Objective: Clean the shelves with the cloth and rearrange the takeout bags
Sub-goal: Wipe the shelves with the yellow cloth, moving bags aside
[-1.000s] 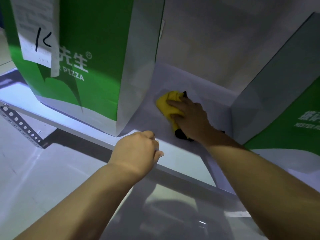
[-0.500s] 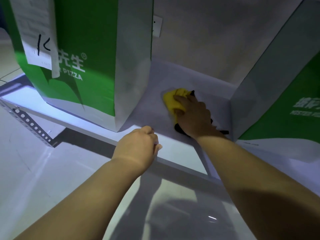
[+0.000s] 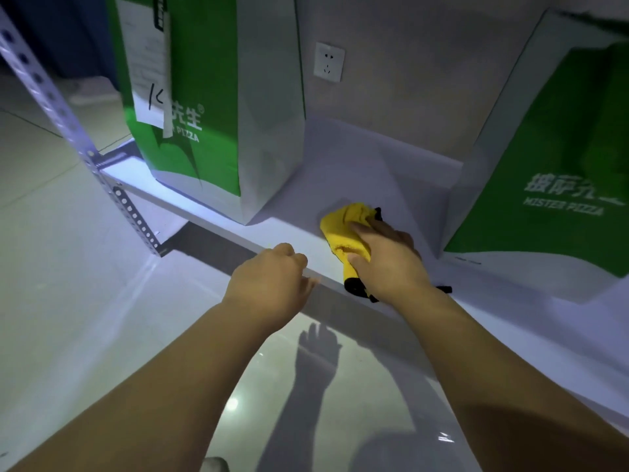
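Observation:
A yellow cloth [image 3: 343, 229] with a black edge lies on the white shelf [image 3: 357, 172], near its front edge. My right hand [image 3: 388, 260] presses flat on the cloth, fingers spread over it. My left hand [image 3: 272, 284] hovers at the shelf's front edge with its fingers curled, holding nothing. A green and white takeout bag [image 3: 218, 107] with a paper receipt stands upright on the shelf at the left. A second green takeout bag [image 3: 551, 178] stands at the right. The cloth sits in the gap between the two bags.
A perforated metal upright [image 3: 68, 124] and brace [image 3: 136, 216] hold the shelf at the left. A wall socket [image 3: 328, 62] sits on the wall behind the gap. Glossy floor tiles [image 3: 85, 318] lie below the shelf.
My right hand has drawn the cloth from deeper on the shelf toward the front edge. The view has pulled back and tilted. My left hand stays curled by the edge.

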`<state>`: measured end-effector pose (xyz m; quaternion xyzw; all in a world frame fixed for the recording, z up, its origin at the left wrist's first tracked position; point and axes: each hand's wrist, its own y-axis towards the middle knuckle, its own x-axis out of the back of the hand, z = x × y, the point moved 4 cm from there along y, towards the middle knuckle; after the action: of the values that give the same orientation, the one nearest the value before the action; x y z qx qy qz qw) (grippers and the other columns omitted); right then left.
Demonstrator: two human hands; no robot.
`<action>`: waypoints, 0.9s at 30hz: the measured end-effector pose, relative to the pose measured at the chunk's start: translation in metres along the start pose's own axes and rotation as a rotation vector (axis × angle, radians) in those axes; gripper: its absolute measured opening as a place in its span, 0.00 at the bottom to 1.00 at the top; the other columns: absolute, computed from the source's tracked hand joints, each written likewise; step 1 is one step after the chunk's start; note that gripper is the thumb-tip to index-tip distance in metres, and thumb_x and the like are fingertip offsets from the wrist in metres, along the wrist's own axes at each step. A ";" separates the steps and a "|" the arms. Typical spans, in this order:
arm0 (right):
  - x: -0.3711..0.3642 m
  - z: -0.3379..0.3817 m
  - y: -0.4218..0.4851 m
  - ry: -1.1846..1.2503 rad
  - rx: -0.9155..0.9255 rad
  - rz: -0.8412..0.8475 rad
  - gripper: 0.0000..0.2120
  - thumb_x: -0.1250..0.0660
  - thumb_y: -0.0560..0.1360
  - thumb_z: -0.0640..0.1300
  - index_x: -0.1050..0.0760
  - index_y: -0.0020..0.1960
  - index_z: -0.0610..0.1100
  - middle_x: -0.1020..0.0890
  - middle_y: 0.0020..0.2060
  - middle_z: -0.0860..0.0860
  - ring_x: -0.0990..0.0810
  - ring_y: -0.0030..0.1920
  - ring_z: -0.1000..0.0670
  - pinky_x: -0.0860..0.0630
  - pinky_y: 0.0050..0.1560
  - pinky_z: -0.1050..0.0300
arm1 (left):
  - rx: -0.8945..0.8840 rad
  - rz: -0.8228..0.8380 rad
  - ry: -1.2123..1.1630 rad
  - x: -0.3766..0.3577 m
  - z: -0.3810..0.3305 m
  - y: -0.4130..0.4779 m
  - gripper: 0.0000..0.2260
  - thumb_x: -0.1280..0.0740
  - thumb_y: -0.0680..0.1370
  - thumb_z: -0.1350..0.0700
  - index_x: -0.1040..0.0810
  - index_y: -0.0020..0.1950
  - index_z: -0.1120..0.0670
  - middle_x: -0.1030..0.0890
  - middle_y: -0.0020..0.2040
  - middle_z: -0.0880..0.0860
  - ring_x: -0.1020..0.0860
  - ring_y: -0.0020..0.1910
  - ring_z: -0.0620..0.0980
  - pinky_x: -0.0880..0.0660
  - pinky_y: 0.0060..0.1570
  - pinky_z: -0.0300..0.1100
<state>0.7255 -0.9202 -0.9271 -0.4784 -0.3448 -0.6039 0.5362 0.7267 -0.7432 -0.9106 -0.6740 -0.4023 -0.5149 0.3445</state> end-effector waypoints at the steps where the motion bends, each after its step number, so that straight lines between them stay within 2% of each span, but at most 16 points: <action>1: 0.008 0.001 -0.004 0.058 -0.008 -0.043 0.21 0.39 0.77 0.52 0.35 0.69 0.54 0.31 0.68 0.49 0.33 0.63 0.40 0.31 0.61 0.46 | 0.012 -0.008 0.003 0.004 0.000 -0.006 0.18 0.42 0.78 0.42 0.24 0.58 0.53 0.25 0.56 0.51 0.25 0.53 0.53 0.26 0.46 0.46; 3: 0.023 0.006 -0.014 0.164 -0.001 -0.159 0.16 0.38 0.76 0.51 0.28 0.63 0.50 0.25 0.60 0.47 0.28 0.59 0.41 0.28 0.58 0.45 | 0.037 -0.064 -0.017 0.014 0.004 -0.018 0.18 0.42 0.78 0.41 0.23 0.56 0.53 0.24 0.54 0.51 0.24 0.50 0.52 0.28 0.43 0.43; 5: 0.032 0.014 -0.024 0.231 0.039 -0.224 0.14 0.37 0.76 0.50 0.25 0.60 0.49 0.23 0.57 0.48 0.26 0.56 0.43 0.26 0.56 0.46 | 0.056 -0.140 -0.051 0.025 0.012 -0.032 0.18 0.40 0.77 0.41 0.22 0.54 0.53 0.23 0.53 0.51 0.23 0.48 0.52 0.26 0.43 0.43; 8: 0.035 0.032 -0.036 0.351 0.129 -0.236 0.10 0.36 0.75 0.49 0.23 0.55 0.50 0.22 0.54 0.52 0.24 0.53 0.49 0.25 0.52 0.51 | 0.076 -0.186 -0.075 0.036 0.031 -0.047 0.18 0.39 0.76 0.41 0.22 0.56 0.52 0.22 0.55 0.50 0.23 0.50 0.52 0.26 0.45 0.44; 13: 0.026 0.074 -0.041 0.493 0.182 -0.229 0.04 0.36 0.75 0.50 0.22 0.46 0.53 0.21 0.40 0.63 0.23 0.45 0.58 0.23 0.46 0.55 | 0.114 -0.173 -0.039 0.043 0.083 -0.050 0.17 0.40 0.76 0.40 0.23 0.56 0.49 0.23 0.55 0.47 0.24 0.49 0.49 0.28 0.43 0.42; 17: 0.015 0.110 -0.026 0.507 0.191 -0.304 0.03 0.35 0.74 0.48 0.22 0.43 0.52 0.19 0.38 0.59 0.22 0.42 0.57 0.24 0.43 0.54 | 0.137 -0.212 -0.086 0.049 0.129 -0.024 0.15 0.38 0.76 0.42 0.22 0.53 0.50 0.22 0.51 0.49 0.25 0.45 0.48 0.31 0.40 0.41; 19: 0.008 0.128 -0.016 0.497 0.170 -0.374 0.03 0.34 0.74 0.46 0.22 0.43 0.52 0.19 0.39 0.58 0.22 0.42 0.56 0.24 0.43 0.53 | 0.176 -0.263 -0.146 0.058 0.152 -0.004 0.14 0.37 0.77 0.44 0.22 0.54 0.52 0.21 0.52 0.51 0.24 0.48 0.51 0.28 0.43 0.43; 21: 0.001 0.146 -0.007 0.496 0.135 -0.445 0.04 0.33 0.74 0.46 0.22 0.49 0.52 0.20 0.43 0.58 0.22 0.44 0.55 0.24 0.43 0.53 | 0.206 -0.325 -0.222 0.066 0.176 0.012 0.14 0.36 0.77 0.47 0.23 0.58 0.53 0.22 0.56 0.52 0.24 0.51 0.52 0.27 0.47 0.45; 24: -0.008 0.171 0.006 0.456 0.055 -0.509 0.19 0.32 0.73 0.49 0.29 0.63 0.50 0.27 0.53 0.58 0.25 0.51 0.53 0.26 0.49 0.56 | 0.212 -0.397 -0.296 0.073 0.214 0.034 0.20 0.34 0.75 0.49 0.29 0.64 0.56 0.27 0.60 0.55 0.27 0.58 0.55 0.29 0.53 0.48; 27: -0.015 0.192 0.017 0.405 -0.031 -0.560 0.29 0.30 0.72 0.51 0.37 0.70 0.49 0.30 0.59 0.55 0.29 0.56 0.54 0.29 0.53 0.59 | 0.227 -0.461 -0.399 0.078 0.246 0.055 0.29 0.30 0.73 0.50 0.36 0.70 0.59 0.32 0.63 0.59 0.34 0.64 0.59 0.34 0.61 0.51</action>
<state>0.7817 -0.7404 -0.8851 -0.2437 -0.3401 -0.8154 0.4001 0.8896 -0.5368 -0.8949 -0.6099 -0.6590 -0.3888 0.2061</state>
